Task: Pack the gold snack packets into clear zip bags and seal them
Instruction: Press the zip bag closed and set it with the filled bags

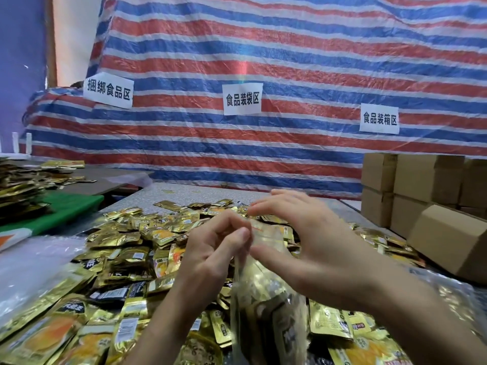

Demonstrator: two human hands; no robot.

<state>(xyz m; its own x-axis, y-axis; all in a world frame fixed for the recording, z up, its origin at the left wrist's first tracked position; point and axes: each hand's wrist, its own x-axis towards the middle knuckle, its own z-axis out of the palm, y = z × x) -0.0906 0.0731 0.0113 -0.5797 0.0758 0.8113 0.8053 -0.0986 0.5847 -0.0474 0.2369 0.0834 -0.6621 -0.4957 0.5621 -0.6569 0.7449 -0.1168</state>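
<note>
Gold snack packets (131, 241) lie loose in a deep heap over the bench (184, 192), spreading from about 7 o'clock round to 3 o'clock of the view, so most of the packing looks left to do. One clear zip bag (263, 299) is already stuffed with packets and stands upright at 6 o'clock, its mouth raised between the hands. Sealing seems the step in hand, though I cannot tell whether the zip is closed yet (the top strip is blurred). The left hand (210, 254) pinches the bag's top edge between thumb and curled fingers, with the bag's body hanging at its 5 o'clock. The right hand (311, 248) arches over the mouth from 3 o'clock, fingers above and thumb below. Whether it actually grips the strip, I cannot tell.
</note>
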